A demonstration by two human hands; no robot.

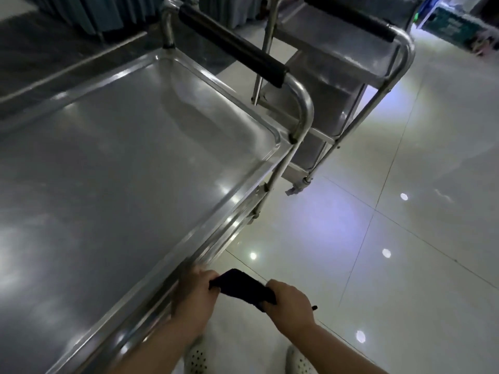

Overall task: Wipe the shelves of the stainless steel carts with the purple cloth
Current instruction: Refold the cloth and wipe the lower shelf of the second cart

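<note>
Head view: both hands, left hand [195, 294] and right hand [290, 303], pinch the purple cloth [243, 288] stretched between them, off the near cart's right edge; its top shelf [121, 171] runs long, near-to-far, leftward; left hand nearer it.

Beside me on my left stands the near cart [280, 168], its top shelf [113, 168] a shallow steel tray with a raised rim and rounded corners, and nothing I can make out lies on it. At its far end rises a tube handle with a black grip [232, 44]. Both this cart and the second cart [351, 85] behind it stand on the pale glossy tiled floor [391, 238], where my two white perforated shoes [197, 357] also rest.
</note>
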